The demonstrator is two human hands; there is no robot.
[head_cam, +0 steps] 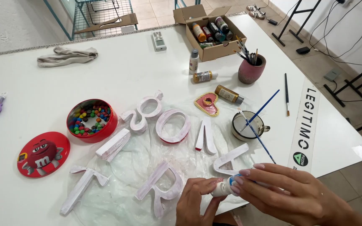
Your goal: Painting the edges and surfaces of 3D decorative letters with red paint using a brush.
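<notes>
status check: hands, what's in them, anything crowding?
Left hand grips small white paint bottle; right hand pinches its blue cap. White letter A and letter R lie close beside the hands.

Seven white-painted block letters point(164, 125) lie from nine to three o'clock across the clear plastic sheet point(143, 167); three small paint bottles stand or lie loose toward one o'clock, namely a grey-capped white one point(194, 61), a gold one point(204, 76) and a second gold one point(228, 94). Three thin brushes are out of the pot, two blue-handled ones point(261, 109) in the white enamel mug point(248, 125) and one dark one point(286, 94) on the table at two o'clock; one round red tin of coloured sweets point(91, 120) and its one red lid point(43, 153) sit at nine o'clock.
</notes>
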